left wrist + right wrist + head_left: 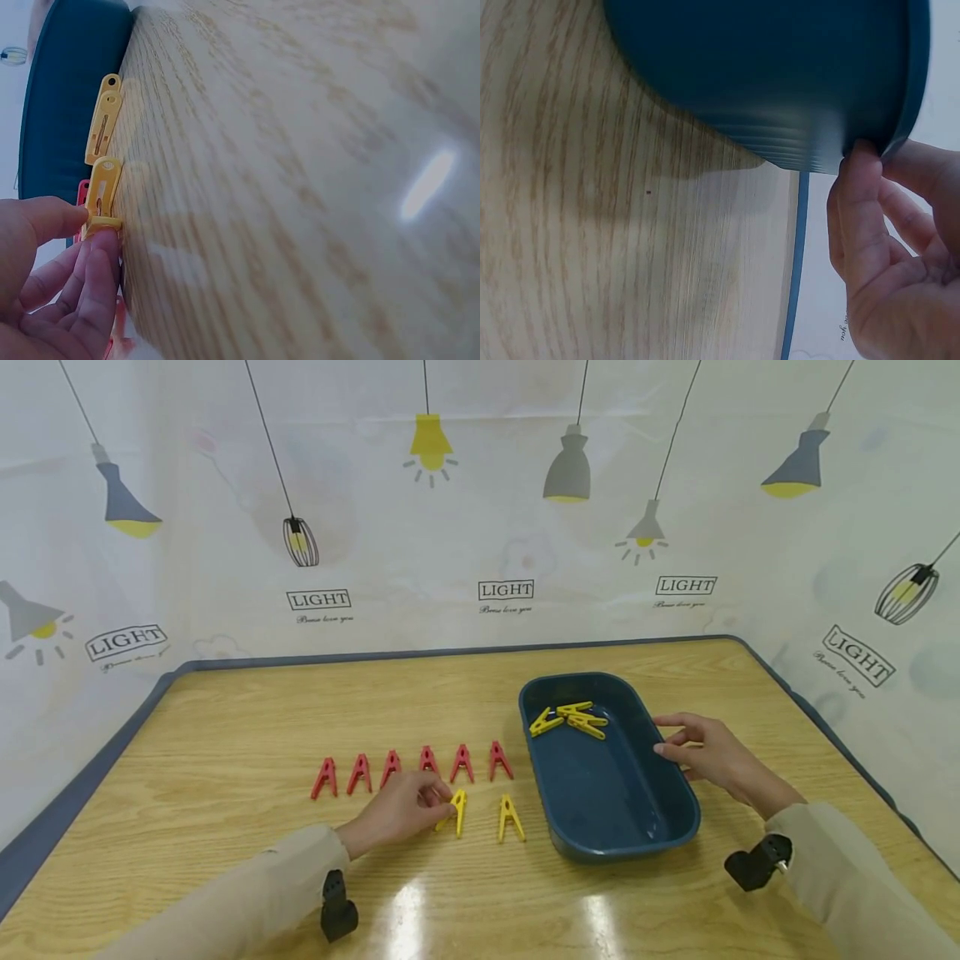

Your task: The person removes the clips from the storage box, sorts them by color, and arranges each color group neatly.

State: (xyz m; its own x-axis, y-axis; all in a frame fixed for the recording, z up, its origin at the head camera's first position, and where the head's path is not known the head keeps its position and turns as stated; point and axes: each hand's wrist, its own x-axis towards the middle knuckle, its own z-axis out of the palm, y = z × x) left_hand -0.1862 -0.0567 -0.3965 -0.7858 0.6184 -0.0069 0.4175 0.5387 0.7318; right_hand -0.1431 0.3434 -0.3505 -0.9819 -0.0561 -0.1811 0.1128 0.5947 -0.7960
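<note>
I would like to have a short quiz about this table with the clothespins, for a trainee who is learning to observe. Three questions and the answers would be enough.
1. How many red clothespins lie in the row on the table?
2. True or false: the right hand lies flat on the table, away from the blue container.
3. Fill in the colour: the left hand pinches a ____ clothespin.

Key
1. Six.
2. False. It grips the container by its rim.
3. Yellow; the pinched yellow clothespin is nearer to the person than the red row.
</note>
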